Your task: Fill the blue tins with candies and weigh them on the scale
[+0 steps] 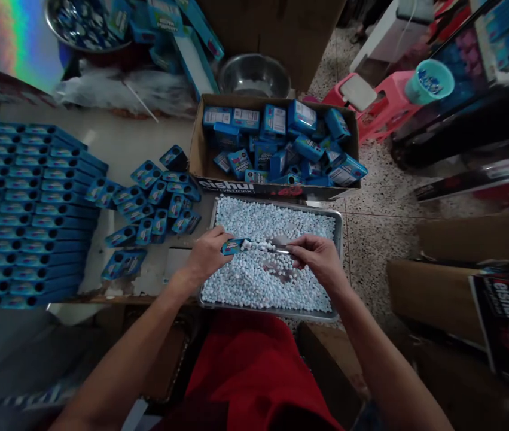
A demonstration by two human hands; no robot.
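Red clothing point(245, 371) of the wearer, bottom centre, is nearest the lens. Centre of frame: left hand point(209, 254) pinches a small blue box point(234, 246) between thumb and fingers; right hand point(319, 257) pinches a metal scoop point(282, 250) by its handle end. Scoop points left at the box, loaded with white pellets point(240, 287); both are above the pellet-filled tray point(339, 230). Whether scoop and box touch: cannot tell.

Risks (judgement): pellets could spill over the scoop's sides if the right wrist rolls, or miss the box if its mouth and the scoop fall out of line. Too hard a pinch might crumple the box. Spillage would probably drop back into the tray.

Counts: hands, 2; scoop, 1; box in hand, 1; tray, 1; open carton point(276, 191) above the tray, 1, with roughly twenty blue packs point(274, 120), overlapping. Loose boxes point(146, 173), left of centre: fifteen or more. Stacked boxes point(21, 209), far left: cropped, uncounted. Steel bowls, top: 2, one behind the carton point(279, 67), one upper left point(49, 27). Green cup point(415, 93), upper right: 1.
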